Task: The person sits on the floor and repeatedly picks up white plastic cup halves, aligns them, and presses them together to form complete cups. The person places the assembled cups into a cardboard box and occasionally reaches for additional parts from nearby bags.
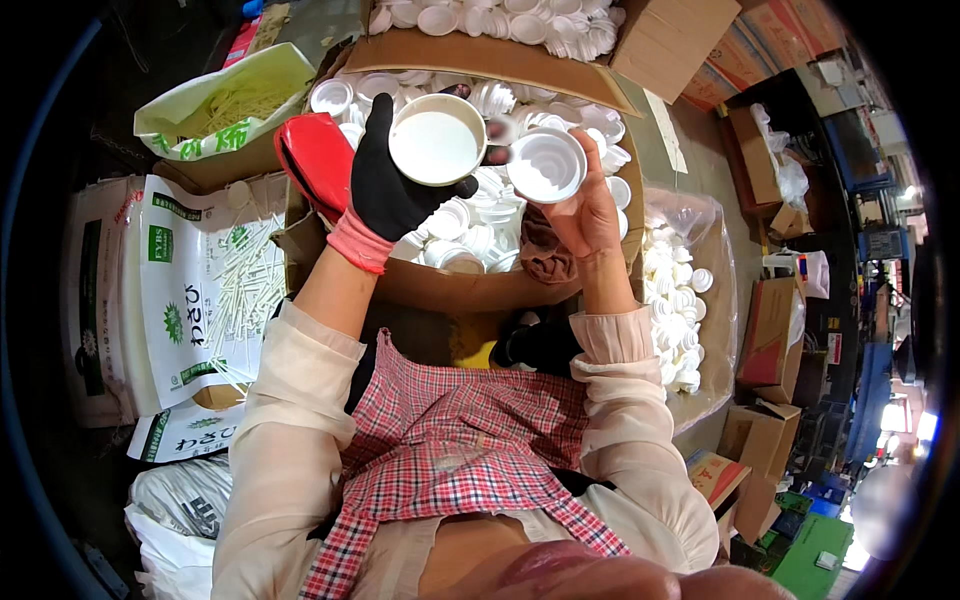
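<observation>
- The left hand [392,185], in a black knit glove with a pink cuff, is closed around a white round cup [436,140] just above the middle of the frame. Thumb and fingers wrap the rim, with its open mouth tipped toward the camera, so the inside shows plainly.
- The right hand [585,210] is bare and pinches a second white cup [546,165] from below, fingers curled round its base. This one has a stepped, ridged inside and looks like thin moulded plastic.
- The two cups sit side by side, almost touching, both held over the open cardboard box [480,285] in the upper middle of the frame, so anything let go would likely fall back in.
- The box is heaped with many more small white cups [470,235], smooth, glossy and shallow.
- A clear plastic bag [680,300] at the right holds more white pieces, loosely piled.
- A red, soft-looking thing [318,160] lies over the box's left edge.
- At the left, an opened printed sack [200,290] shows pale thin sticks.
- A red checked apron [450,440] covers the person's lap, lower middle.
</observation>
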